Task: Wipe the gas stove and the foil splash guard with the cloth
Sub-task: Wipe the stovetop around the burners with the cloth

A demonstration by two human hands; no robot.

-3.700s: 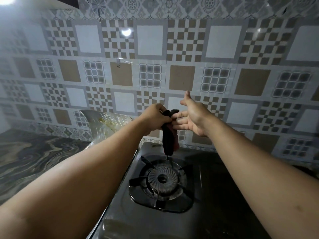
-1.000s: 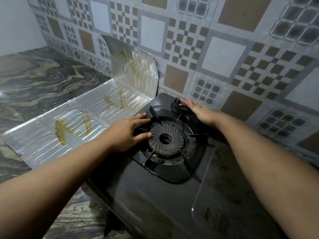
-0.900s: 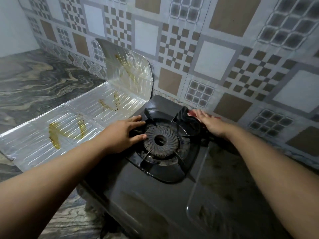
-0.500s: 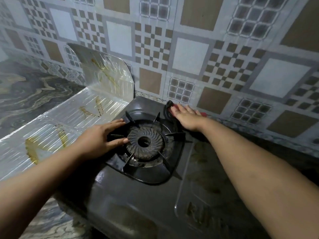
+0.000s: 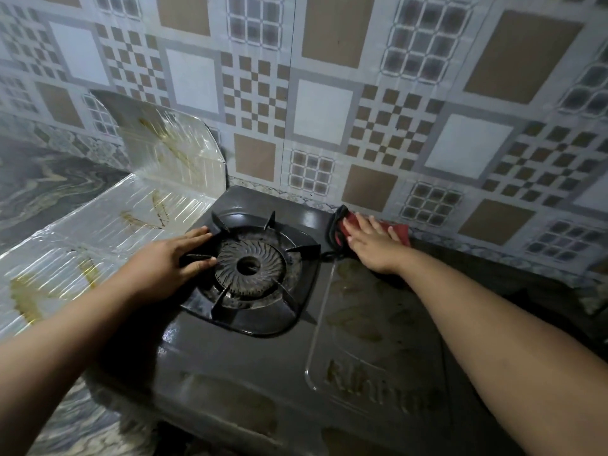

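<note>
Step in hand: wiping the far edge of the dark grey single-burner gas stove [image 5: 250, 366], judged from where the cloth lies.
Cloth: the red cloth with a dark trim [image 5: 399, 232] lies flat on the stove top at its far right, just beside the tiled wall [image 5: 322, 110].
Right hand: the right hand [image 5: 370, 246] lies palm down on the cloth with fingers spread and flat; it presses the cloth, not clamping it.
Left hand: the left hand [image 5: 167, 269] rests open, fingers laid over the left prongs of the black pot support [image 5: 297, 250] beside the round ribbed burner [image 5: 248, 266]; it holds nothing and seems to steady the stove.
Foil guard: the silver foil splash guard with yellow-brown grease streaks [image 5: 108, 232] lies on the table to the left of the stove, its far panel standing against the wall; it looks unwiped.
Stove surface: dull smears show on the right panel [image 5: 368, 320], near the embossed lettering.
Doing it well: keep the palm flat and the weight even, draw the cloth in overlapping strokes from the far edge toward the near one, and work around the pot support, not over its prongs.
Risk: the cloth's loose dark trim could snag on the nearest prong.
Bracing: keep the left hand's pressure on so the light stove does not slide on the marbled table [image 5: 49, 182].
</note>
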